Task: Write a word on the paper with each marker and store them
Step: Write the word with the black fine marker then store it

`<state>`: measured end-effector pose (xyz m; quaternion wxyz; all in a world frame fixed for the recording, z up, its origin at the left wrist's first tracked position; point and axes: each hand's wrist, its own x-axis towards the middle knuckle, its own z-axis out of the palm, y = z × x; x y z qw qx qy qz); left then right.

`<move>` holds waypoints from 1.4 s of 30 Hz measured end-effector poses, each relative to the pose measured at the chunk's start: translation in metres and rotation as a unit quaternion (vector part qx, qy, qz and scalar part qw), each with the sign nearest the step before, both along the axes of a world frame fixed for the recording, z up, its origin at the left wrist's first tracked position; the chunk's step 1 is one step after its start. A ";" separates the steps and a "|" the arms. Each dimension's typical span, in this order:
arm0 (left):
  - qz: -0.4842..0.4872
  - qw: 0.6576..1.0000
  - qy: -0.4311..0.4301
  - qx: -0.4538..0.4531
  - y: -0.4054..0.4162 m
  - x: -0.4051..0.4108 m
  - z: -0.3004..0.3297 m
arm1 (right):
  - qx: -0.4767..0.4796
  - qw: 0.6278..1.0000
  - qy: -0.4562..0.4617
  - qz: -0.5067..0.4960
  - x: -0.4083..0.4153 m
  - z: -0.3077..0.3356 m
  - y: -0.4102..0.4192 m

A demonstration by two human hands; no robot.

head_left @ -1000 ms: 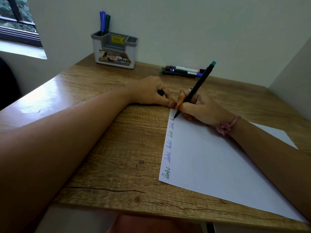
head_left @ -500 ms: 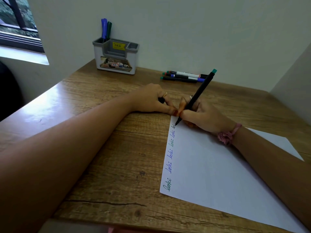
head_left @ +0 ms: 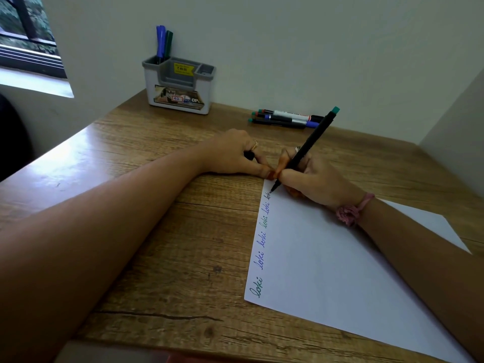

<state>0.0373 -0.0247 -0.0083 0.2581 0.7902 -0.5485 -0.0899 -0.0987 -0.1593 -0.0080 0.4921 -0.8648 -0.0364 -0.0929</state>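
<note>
Right hand (head_left: 318, 180): fingers closed round black marker (head_left: 305, 149), tip on far left corner of paper (head_left: 340, 271). Left hand (head_left: 235, 153): curled round a small dark object, just left. Holder (head_left: 179, 87) far left; spare markers (head_left: 284, 119) far centre on desk (head_left: 157, 231).

Head-worn view, forward and down, close over the desk (head_left: 162, 231).

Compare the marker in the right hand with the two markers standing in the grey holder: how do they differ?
The marker in the right hand is slanted, its tip on the paper; the markers in the holder stand nearly upright. The held marker is uncapped and writing; the stored pair appear capped and idle. The held one is black with a teal end; the stored ones are blue and dark green. All are slim markers.
</note>
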 end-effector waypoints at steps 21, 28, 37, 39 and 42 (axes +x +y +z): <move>0.011 0.949 0.289 -0.125 0.013 0.002 0.003 | 0.231 0.964 -0.066 -0.112 0.009 -0.001 -0.009; 0.015 0.931 0.333 -0.147 0.014 0.001 0.003 | 0.363 0.928 -0.018 -0.081 0.006 0.004 -0.011; 0.026 0.931 0.329 -0.156 0.014 -0.004 0.005 | 0.304 0.947 -0.022 -0.103 0.004 0.003 -0.005; 0.032 0.915 0.364 -0.173 0.014 -0.006 0.006 | 0.267 0.958 -0.025 -0.096 0.003 0.002 -0.005; 0.060 0.881 0.421 -0.206 0.011 -0.009 0.008 | 0.212 0.970 -0.051 -0.107 0.002 0.001 -0.005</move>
